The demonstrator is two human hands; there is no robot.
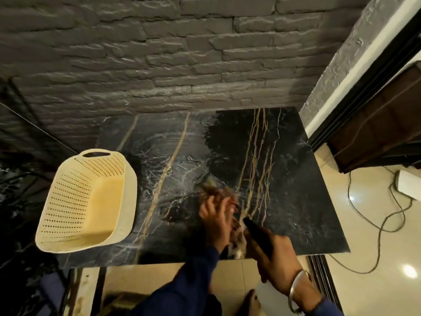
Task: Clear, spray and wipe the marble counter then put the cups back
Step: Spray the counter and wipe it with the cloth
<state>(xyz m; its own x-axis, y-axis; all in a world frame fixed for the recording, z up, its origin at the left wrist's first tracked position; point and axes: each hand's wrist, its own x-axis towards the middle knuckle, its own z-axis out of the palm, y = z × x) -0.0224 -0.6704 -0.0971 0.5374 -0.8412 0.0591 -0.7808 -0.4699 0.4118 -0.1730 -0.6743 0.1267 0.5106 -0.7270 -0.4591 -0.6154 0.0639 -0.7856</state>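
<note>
No readable text, label, brand or number anywhere on the counter, basket or wall

Black marble counter (284, 156), gold-white veins; cream perforated basket (86, 201); grey stone wall (159, 53); sleeves (193, 281) seemingly navy

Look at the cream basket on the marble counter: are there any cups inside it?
No. The basket stands on the counter with its yellow bottom bare and nothing in it.
</note>
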